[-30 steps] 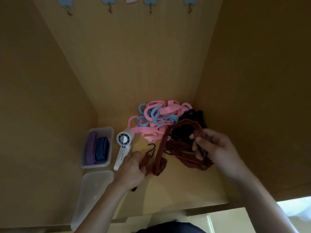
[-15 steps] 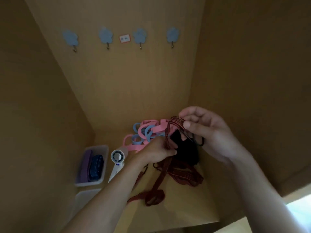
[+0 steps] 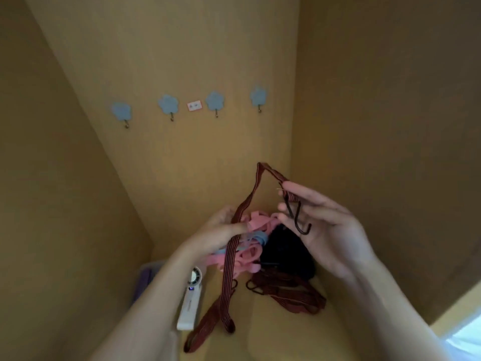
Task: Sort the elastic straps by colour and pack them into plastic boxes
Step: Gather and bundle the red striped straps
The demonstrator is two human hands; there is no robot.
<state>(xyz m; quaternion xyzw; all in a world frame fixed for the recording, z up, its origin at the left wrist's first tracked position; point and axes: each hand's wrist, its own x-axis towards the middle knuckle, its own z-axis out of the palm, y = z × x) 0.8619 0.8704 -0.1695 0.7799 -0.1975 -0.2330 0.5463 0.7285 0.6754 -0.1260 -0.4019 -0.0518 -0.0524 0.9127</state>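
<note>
Working one dark red striped strap (image 3: 230, 259) out of the heap here. Got it lifted well up off the shelf floor, pinched just above its metal hook (image 3: 299, 220) by the thumb and fingertips of the right hand (image 3: 330, 230). Gripped lower down by the left hand (image 3: 221, 230), though too blurry to tell exactly how those fingers lie. Tail end trailing down just beside the white handheld fan (image 3: 191, 300).

Better to slide the left hand down the length than to yank, so as not to drag the pink straps (image 3: 250, 256) or the black bundle (image 3: 286, 254) along. Watch that hook too, looks likely to snag the other red straps (image 3: 291, 293) lying underneath. Once free, fold in half with the hooks together.

Only one plastic box (image 3: 153, 265) in sight, half hidden behind the left forearm with something purple in it, so probably not the one for reds.
</note>
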